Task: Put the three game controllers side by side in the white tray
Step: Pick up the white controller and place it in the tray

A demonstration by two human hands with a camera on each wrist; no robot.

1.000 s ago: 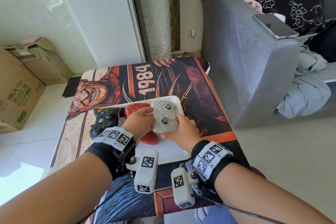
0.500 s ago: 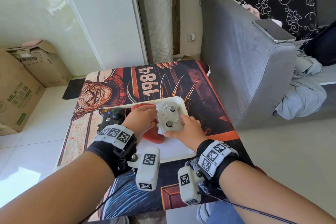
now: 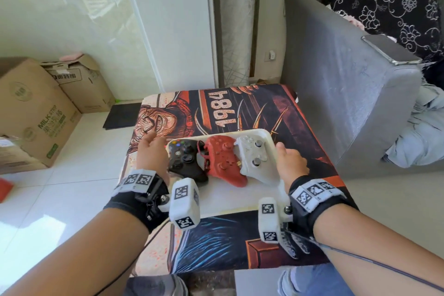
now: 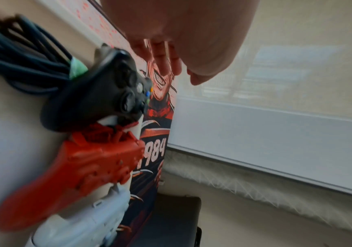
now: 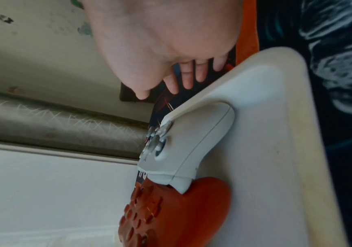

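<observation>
Three controllers lie side by side in the white tray: a black controller on the left, a red controller in the middle, a white controller on the right. The white one's near grip overlaps the red one. My left hand hovers just left of the black controller, fingers relaxed, holding nothing. At the tray's right rim, beside the white controller, my right hand is also relaxed and holds nothing. The wrist views show the red controller, the tray and both hands' fingers loose, left hand, right hand.
The tray sits on a low table covered by a printed "1984" cloth. A grey sofa arm with a phone on it stands close on the right. Cardboard boxes stand on the floor at left. A dark cable bundle lies by the black controller.
Both hands have let go of the white controller, which now lies in the tray next to the red one. The hands have drawn apart to the tray's left and right sides.
</observation>
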